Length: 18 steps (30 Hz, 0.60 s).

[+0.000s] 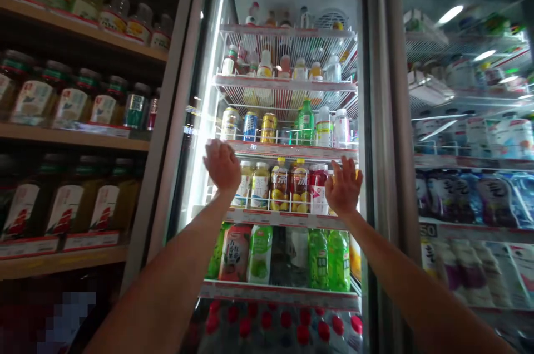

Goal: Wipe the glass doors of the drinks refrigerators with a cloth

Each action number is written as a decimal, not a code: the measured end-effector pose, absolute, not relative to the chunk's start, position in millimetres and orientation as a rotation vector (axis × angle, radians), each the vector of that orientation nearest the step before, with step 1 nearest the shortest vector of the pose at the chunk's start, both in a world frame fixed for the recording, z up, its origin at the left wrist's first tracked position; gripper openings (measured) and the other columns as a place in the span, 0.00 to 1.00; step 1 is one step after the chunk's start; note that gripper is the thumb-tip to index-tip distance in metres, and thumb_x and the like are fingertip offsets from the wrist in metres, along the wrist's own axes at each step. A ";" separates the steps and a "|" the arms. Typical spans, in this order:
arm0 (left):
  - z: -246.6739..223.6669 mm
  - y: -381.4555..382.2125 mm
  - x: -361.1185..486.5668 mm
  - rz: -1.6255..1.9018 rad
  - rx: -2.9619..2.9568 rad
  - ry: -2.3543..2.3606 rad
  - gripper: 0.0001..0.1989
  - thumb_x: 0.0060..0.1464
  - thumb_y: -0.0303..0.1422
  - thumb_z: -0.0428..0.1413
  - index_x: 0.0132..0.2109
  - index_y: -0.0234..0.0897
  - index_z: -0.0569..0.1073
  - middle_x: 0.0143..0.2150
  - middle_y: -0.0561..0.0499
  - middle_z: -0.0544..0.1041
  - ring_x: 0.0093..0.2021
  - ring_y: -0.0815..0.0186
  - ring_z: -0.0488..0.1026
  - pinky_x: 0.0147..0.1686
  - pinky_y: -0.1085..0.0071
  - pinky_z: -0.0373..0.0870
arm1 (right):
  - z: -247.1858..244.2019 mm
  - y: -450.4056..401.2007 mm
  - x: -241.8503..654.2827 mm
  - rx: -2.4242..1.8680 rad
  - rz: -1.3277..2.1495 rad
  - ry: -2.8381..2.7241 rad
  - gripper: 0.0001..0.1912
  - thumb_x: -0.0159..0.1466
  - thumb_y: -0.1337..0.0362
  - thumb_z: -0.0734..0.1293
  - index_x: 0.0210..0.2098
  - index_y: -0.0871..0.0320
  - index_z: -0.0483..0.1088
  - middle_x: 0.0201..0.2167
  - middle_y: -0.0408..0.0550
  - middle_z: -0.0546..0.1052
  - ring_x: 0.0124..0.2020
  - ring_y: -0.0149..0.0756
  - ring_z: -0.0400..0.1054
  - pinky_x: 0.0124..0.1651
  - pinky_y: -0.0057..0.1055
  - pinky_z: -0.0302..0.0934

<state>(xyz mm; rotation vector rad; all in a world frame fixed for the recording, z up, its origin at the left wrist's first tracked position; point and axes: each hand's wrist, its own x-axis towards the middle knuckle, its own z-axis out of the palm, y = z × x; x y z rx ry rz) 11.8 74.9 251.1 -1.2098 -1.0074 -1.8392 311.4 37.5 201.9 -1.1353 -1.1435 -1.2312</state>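
Observation:
My left hand (223,166) is raised in front of the lit drinks cooler, with its fingers loosely spread and slightly blurred. Behind it, the shelf above holds a white can (230,124), a blue can (250,126) and a gold can (268,128). Across from it, my right hand (344,184) is held up with fingers apart, nearest to a red drink bottle (319,190). Between the hands stand two dark tea bottles (289,186) with yellow caps and pale-yellow bottles (260,186). Nothing shows in either hand; whether they touch anything is unclear.
White wire shelves (287,84) of bottles fill the cooler. Lower down are green bottles (329,260), a red carton-like bottle (235,252) and red-capped bottles (267,320). Wooden shelves (75,131) with jars flank the left; another glass-fronted cooler (471,165) is on the right.

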 end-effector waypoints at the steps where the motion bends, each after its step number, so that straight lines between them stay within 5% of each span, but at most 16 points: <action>1: 248.7 71.9 31.7 -1.757 -1.304 -0.953 0.20 0.59 0.34 0.43 0.56 0.36 0.65 0.63 0.40 0.60 0.66 0.52 0.49 0.60 0.44 0.49 | 201.9 37.4 311.8 -1.136 -1.232 -1.147 0.23 0.61 0.65 0.56 0.55 0.60 0.62 0.62 0.56 0.59 0.65 0.45 0.46 0.62 0.49 0.42; 6: 230.5 57.2 122.4 -1.141 -1.762 -0.467 0.18 0.58 0.35 0.47 0.55 0.41 0.66 0.64 0.47 0.60 0.67 0.58 0.49 0.63 0.53 0.48 | 201.2 37.2 315.2 -1.098 -1.251 -1.165 0.23 0.62 0.63 0.56 0.57 0.57 0.61 0.63 0.55 0.59 0.66 0.44 0.45 0.62 0.48 0.42; 14: 253.1 70.7 56.3 -1.680 -1.418 -0.889 0.20 0.59 0.34 0.44 0.57 0.38 0.66 0.64 0.42 0.58 0.66 0.52 0.49 0.61 0.43 0.46 | 201.9 37.1 311.1 -1.127 -1.231 -1.152 0.22 0.62 0.64 0.55 0.55 0.59 0.62 0.62 0.56 0.59 0.66 0.44 0.45 0.63 0.49 0.41; 18: 240.0 61.5 106.3 -1.376 -1.656 -0.648 0.19 0.59 0.33 0.45 0.55 0.39 0.67 0.64 0.46 0.59 0.66 0.54 0.50 0.62 0.49 0.50 | 202.0 35.5 312.0 -1.138 -1.235 -1.159 0.22 0.62 0.63 0.55 0.55 0.59 0.62 0.62 0.56 0.59 0.66 0.44 0.46 0.63 0.48 0.41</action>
